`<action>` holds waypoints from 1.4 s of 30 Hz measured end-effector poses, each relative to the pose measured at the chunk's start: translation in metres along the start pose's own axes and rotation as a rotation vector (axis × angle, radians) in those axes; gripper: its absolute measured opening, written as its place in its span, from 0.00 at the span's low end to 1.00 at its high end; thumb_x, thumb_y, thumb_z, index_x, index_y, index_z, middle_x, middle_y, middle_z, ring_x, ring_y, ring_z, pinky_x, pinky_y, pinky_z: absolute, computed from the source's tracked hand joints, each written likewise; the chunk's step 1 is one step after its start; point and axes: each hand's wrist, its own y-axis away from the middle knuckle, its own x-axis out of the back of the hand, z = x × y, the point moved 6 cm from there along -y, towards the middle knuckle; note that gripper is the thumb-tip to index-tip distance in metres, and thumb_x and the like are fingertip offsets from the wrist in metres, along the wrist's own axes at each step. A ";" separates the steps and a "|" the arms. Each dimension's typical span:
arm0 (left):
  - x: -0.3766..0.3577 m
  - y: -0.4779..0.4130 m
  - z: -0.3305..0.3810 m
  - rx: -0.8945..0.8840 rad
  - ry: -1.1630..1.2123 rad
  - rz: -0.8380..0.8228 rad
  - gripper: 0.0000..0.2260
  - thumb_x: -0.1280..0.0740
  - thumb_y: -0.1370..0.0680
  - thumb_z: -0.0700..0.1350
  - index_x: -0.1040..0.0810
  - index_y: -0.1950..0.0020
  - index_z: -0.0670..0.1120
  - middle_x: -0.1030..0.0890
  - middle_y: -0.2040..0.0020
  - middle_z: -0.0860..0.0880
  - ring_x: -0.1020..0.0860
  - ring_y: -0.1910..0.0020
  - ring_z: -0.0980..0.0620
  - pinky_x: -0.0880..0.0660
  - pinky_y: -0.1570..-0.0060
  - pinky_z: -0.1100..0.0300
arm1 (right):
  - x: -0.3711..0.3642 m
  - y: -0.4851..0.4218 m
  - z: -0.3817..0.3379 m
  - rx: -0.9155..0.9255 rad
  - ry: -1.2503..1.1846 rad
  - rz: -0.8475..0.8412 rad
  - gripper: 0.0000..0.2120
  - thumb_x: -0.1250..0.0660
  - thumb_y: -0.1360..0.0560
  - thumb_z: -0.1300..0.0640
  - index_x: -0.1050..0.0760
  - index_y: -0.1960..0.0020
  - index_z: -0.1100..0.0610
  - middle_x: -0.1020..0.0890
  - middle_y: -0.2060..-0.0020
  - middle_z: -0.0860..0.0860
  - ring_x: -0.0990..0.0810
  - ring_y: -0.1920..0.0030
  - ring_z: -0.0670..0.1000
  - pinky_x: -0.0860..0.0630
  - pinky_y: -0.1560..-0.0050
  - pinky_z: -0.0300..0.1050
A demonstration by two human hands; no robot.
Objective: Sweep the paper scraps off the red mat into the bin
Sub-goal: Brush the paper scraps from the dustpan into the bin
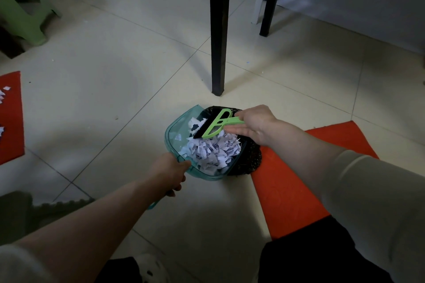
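Observation:
My left hand (169, 176) grips the handle of a clear teal dustpan (174, 132), which is tilted over a bin lined with a black bag (251, 156). A heap of white paper scraps (212, 150) lies at the pan's lip and in the bin's mouth. My right hand (255, 125) holds a green hand brush (217, 124) whose black bristles touch the scraps in the pan. A red mat (296, 181) lies under and beside the bin on the right. A second red mat (11, 119) at the left edge carries a few scraps (3, 94).
Two black table legs (218, 30) stand on the tiled floor just beyond the bin. A green plastic stool (23, 7) is at the far left. A grey ridged mat (46, 211) lies near my left arm. My knees and a shoe (149, 269) are at the bottom.

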 end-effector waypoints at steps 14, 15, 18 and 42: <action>-0.008 -0.001 0.011 0.001 -0.052 -0.016 0.08 0.41 0.17 0.46 0.28 0.45 0.41 0.26 0.62 0.45 0.28 0.71 0.51 0.29 0.75 0.61 | -0.011 -0.004 -0.006 0.003 -0.112 -0.034 0.14 0.44 0.19 0.68 0.30 0.35 0.71 0.21 0.48 0.69 0.15 0.56 0.62 0.18 0.54 0.51; -0.008 -0.001 0.012 -0.002 -0.056 -0.015 0.09 0.41 0.17 0.46 0.28 0.45 0.41 0.26 0.62 0.45 0.28 0.71 0.52 0.29 0.75 0.61 | -0.017 -0.004 -0.003 -0.007 -0.099 -0.056 0.14 0.45 0.19 0.67 0.30 0.35 0.70 0.21 0.48 0.69 0.15 0.57 0.61 0.18 0.54 0.50; -0.010 -0.002 0.016 -0.010 -0.061 -0.012 0.10 0.41 0.17 0.46 0.27 0.44 0.40 0.26 0.62 0.46 0.28 0.70 0.52 0.30 0.75 0.61 | -0.029 -0.004 0.003 -0.045 -0.063 -0.109 0.15 0.48 0.18 0.69 0.31 0.34 0.69 0.21 0.48 0.68 0.15 0.55 0.61 0.18 0.52 0.51; -0.010 -0.004 0.022 0.026 -0.020 -0.032 0.08 0.42 0.17 0.45 0.29 0.45 0.40 0.27 0.63 0.45 0.29 0.71 0.51 0.31 0.74 0.60 | -0.017 -0.012 0.005 -0.043 0.140 -0.100 0.14 0.49 0.18 0.68 0.28 0.38 0.69 0.19 0.54 0.68 0.15 0.58 0.61 0.17 0.56 0.49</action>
